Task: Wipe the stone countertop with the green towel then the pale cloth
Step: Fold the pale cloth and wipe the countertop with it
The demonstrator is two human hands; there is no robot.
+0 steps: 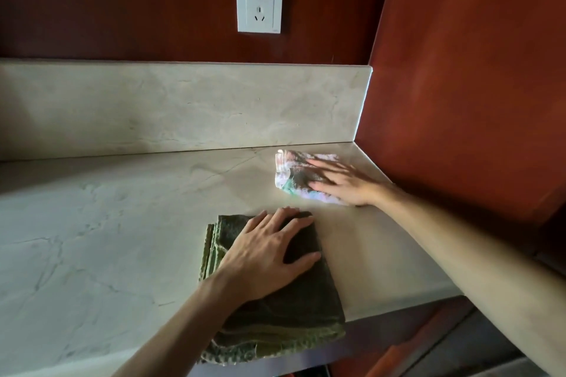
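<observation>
Where the pale, veined stone tabletop [101, 223] fills the nine o'clock side of the view, its surface lies bare under dim light, and a matching stone upstand [171, 107] runs along its far edge at twelve o'clock. Above that upstand, a white rectangular wall socket [259, 5] sits on the dark red wall [122, 3].

Moving toward the centre, the folded dark green terry towel [294, 309] lies flat on the tabletop at about six o'clock, its near end hanging slightly over the front edge. The left hand [266, 251] rests palm down on the far half of the towel, its fingers [275, 217] straight and spread a little, the thumb stretched out toward three o'clock; they press on the towel and curl round nothing.

Further toward three o'clock, well apart from the towel, the small pale cloth with pink and green tints [294, 174] lies near the tabletop's far right corner, just beside the red side panel [465, 86]. The right hand [346, 180] lies flat on this cloth, fingers [318, 164] extended and pointing toward nine o'clock; they look blurred, so their exact spread is hard to read, but they are straight and pinch nothing. The right forearm [459, 248] crosses the tabletop's front corner toward five o'clock.
</observation>
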